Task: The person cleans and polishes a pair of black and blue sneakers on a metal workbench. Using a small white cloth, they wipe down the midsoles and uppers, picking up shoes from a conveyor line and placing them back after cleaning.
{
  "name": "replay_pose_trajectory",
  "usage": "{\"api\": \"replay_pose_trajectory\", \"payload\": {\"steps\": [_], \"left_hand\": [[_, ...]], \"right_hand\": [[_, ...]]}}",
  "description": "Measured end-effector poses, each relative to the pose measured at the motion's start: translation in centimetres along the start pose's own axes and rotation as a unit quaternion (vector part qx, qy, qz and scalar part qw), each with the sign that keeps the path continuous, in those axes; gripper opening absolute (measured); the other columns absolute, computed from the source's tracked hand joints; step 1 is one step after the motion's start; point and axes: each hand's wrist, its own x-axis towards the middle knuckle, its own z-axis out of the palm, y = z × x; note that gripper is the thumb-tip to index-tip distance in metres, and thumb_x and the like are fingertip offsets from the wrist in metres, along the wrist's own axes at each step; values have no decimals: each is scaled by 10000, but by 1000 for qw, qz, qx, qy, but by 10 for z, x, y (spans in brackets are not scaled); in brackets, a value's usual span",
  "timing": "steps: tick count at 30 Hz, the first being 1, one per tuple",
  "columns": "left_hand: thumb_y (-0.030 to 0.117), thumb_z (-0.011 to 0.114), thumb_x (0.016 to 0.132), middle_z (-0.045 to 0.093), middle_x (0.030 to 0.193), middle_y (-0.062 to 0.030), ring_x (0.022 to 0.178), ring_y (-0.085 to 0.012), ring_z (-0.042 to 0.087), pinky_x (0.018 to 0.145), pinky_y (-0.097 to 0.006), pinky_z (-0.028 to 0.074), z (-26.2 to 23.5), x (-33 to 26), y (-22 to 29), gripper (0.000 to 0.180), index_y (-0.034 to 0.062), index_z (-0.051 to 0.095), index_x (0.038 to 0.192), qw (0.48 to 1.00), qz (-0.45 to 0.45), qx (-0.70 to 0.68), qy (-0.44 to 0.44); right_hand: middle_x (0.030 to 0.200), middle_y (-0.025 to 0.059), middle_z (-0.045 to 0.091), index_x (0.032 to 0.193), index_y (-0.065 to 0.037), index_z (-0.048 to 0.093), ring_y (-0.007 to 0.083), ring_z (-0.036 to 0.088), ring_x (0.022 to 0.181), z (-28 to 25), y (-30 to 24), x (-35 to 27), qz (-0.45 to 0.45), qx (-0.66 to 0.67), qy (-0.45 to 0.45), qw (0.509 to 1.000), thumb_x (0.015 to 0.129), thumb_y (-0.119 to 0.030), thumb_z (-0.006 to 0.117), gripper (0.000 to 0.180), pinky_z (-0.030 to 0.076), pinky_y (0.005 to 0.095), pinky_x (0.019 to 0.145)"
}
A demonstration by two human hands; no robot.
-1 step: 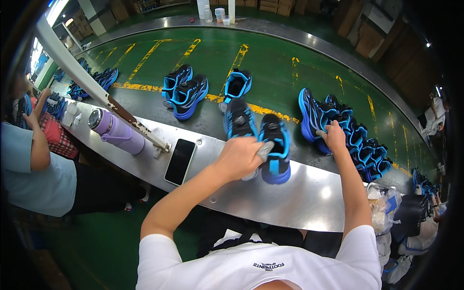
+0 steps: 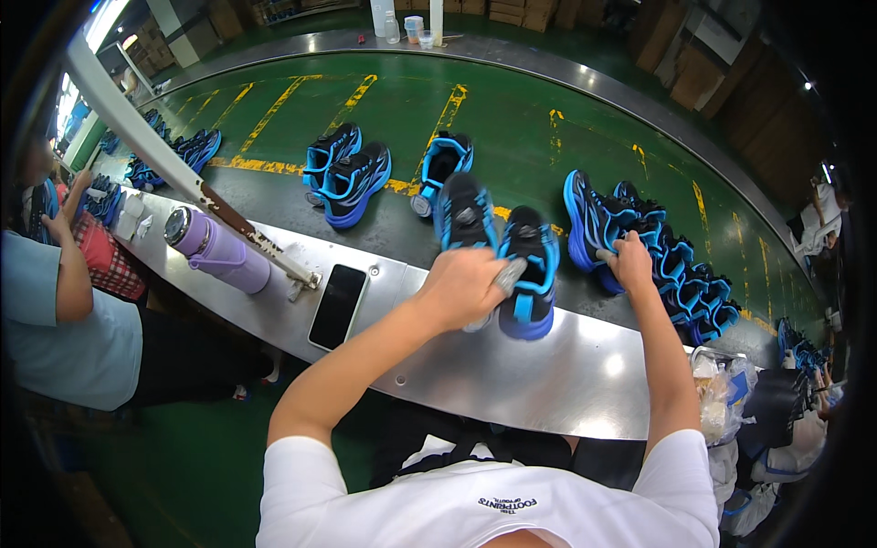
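Left hand grips a shoe — long axis pointing away, heel toward the person; right hand clasps another shoe.

Bare metal counter between the phone and right edge, easy pass. Left side's crowded: purple bottle, slanted bar. Shoe cluster blocks far right.

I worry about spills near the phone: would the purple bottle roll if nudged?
Probably. The purple bottle lies on its side on smooth metal, so it looks apt to roll. The post beside it might stop it. Its lid seems shut, so a spill looks unlikely.
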Motion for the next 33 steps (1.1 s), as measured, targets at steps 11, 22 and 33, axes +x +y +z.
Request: {"api": "replay_pose_trajectory", "payload": {"steps": [11,22,33], "left_hand": [[158,687,774,622,1059,-112,1035,-317,544,872,-462,419,107,141,-111,121,76,676,863,968,-35,137,209],[212,657,728,680,902,-195,864,-384,618,813,-462,515,-50,-22,-11,190,36,672,796,954,-225,194,-33],[188,703,694,601,854,-90,861,-279,555,773,-405,442,-65,-329,344,228,70,572,838,984,-94,92,-118]], "right_hand": [[942,134,532,851,-35,693,321,593,816,-14,51,-15,-50,156,5,986,693,-198,806,254,502,403,724],[1069,122,578,974,-44,695,269,572,918,-152,-86,-172,-177,216,30,960,721,-69,761,263,482,374,813],[1119,111,559,1138,-116,629,343,598,1000,-260,-123,-314,-75,178,72,979,711,-96,761,448,503,397,796]]}}
